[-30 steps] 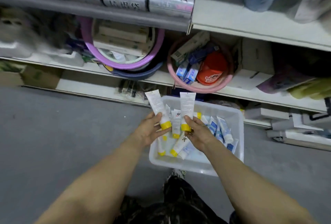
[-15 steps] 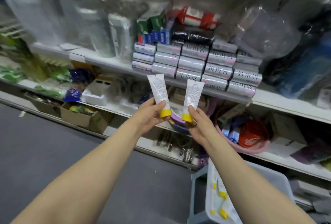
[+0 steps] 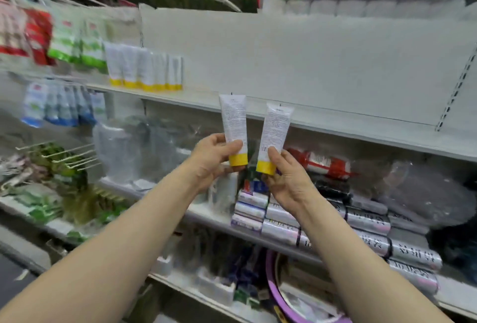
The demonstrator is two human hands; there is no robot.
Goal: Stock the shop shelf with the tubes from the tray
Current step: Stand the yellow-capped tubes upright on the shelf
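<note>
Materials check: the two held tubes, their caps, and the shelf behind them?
The left tube and right tube: likely soft plastic, white with a slight sheen, flat crimped top ends. Their caps: probably hard plastic, smooth yellow. The shelf: looks like painted metal, matte off-white, thin front edge; not certain.

silver packs (image 3: 369, 222) stacked; purple basin (image 3: 272, 289) below.

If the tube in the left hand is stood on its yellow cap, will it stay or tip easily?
The tube probably stands: the row on the shelf stands upright on such caps. Tall over a narrow cap, it may tip if nudged. It seems light: the left hand pinches it low.
</note>
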